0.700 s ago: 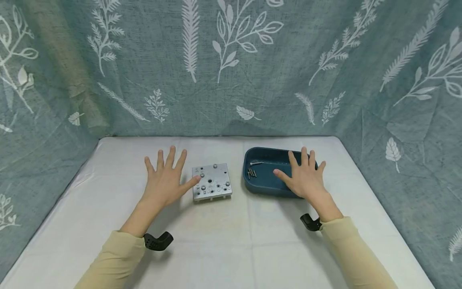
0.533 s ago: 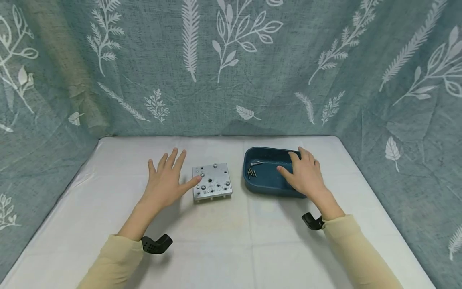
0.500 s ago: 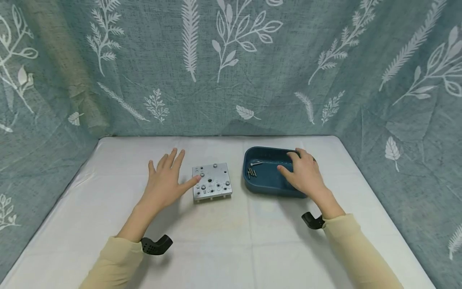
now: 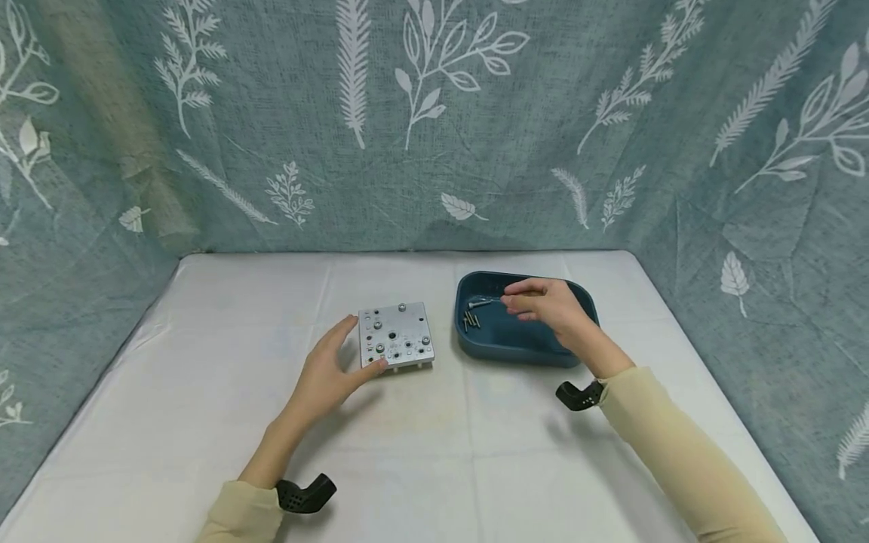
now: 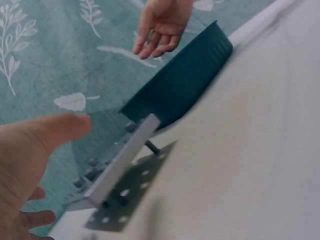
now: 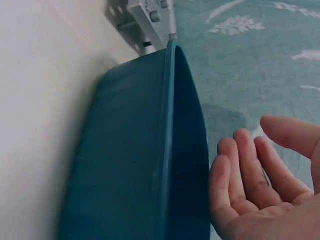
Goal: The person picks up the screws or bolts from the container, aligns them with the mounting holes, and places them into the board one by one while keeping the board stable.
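A square silver metal plate with holes and several bolts in its top stands on short legs mid-table. Around its left side, my left hand has fingers and thumb spread, the thumb tip overlapping the near corner in the head view. The left wrist view shows that thumb apart from the plate. Over a dark blue tray hovers my right hand, its fingers loosely bent with nothing between them in the right wrist view. Several small brass screws and a silver bolt lie in the tray's left part.
A white cloth covers the table, and a green leaf-patterned curtain hangs behind and at both sides. Each wrist carries a black camera mount, one on the left wrist and one on the right wrist.
My left hand has moved down and right, closer to the plate, its spread fingers drawing in. The right hand has turned and shifted left over the tray, fingers now pointing left.
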Motion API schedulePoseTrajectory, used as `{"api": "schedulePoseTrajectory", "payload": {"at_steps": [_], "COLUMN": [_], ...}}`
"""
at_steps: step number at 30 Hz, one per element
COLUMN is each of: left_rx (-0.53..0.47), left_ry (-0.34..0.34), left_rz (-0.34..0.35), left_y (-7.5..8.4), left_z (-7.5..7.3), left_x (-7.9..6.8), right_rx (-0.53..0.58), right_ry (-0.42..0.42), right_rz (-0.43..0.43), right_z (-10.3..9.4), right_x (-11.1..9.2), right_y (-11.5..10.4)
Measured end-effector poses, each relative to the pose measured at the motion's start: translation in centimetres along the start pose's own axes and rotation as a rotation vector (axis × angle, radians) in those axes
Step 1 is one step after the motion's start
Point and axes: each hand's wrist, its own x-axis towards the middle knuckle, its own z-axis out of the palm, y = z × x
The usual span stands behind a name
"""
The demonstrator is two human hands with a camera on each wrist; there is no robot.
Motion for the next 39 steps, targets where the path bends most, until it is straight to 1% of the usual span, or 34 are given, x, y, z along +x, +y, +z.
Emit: {"api": "schedulePoseTrajectory", "payload": {"at_steps": [3,7,10,13,16,18,21,25,27,31,33,37,39], "left_rx": [-0.033,-0.069,-0.083,-0.102,-0.137,-0.153,-0.162,-0.164,-0.165,-0.16,-0.159,-0.158,-0.158], "left_ry": [0.004,0.015,0.038,0.061,0.065,0.064,0.062,0.063,0.065,0.068,0.066,0.064,0.067], "left_rz": [-0.023,-0.049,-0.045,-0.036,-0.035,-0.041,-0.052,-0.059,-0.058,-0.057,-0.059,-0.063,-0.062], "left_y": [-0.5,-1.2,-1.3,-1.4,-1.4,-1.5,-1.5,-1.6,-1.6,-1.5,-1.5,-1.5,-1.6], "left_z": [0.9,1.7,2.1,2.3,2.4,2.5,2.5,2.5,2.4,2.5,2.5,2.6,2.6], "left_x": [0.1,0.2,0.4,0.4,0.4,0.4,0.4,0.4,0.4,0.3,0.3,0.3,0.2], "right_rx": [-0.007,-0.032,-0.028,0.001,0.034,0.036,0.037,0.07,0.077,0.029,0.008,-0.037,-0.06], "right_ry": [-0.03,-0.04,-0.039,-0.05,-0.069,-0.091,-0.128,-0.155,-0.173,-0.212,-0.219,-0.242,-0.271], "right_rz": [0.023,0.034,0.048,0.085,0.126,0.137,0.111,0.063,0.069,0.116,0.133,0.115,0.103], "right_z": [0.0,0.1,-0.1,-0.2,-0.5,-0.8,-1.3,-1.8,-1.7,-1.3,-1.2,-1.0,-0.9], "right_x": [0.8,2.1,3.0,4.0,4.9,5.5,6.6,8.0,8.5,9.1,9.4,10.1,10.4], "right_y": [-0.7,-1.4,-1.2,-0.8,-0.4,-0.2,0.0,0.4,0.6,1.0,1.1,1.2,1.5]}}
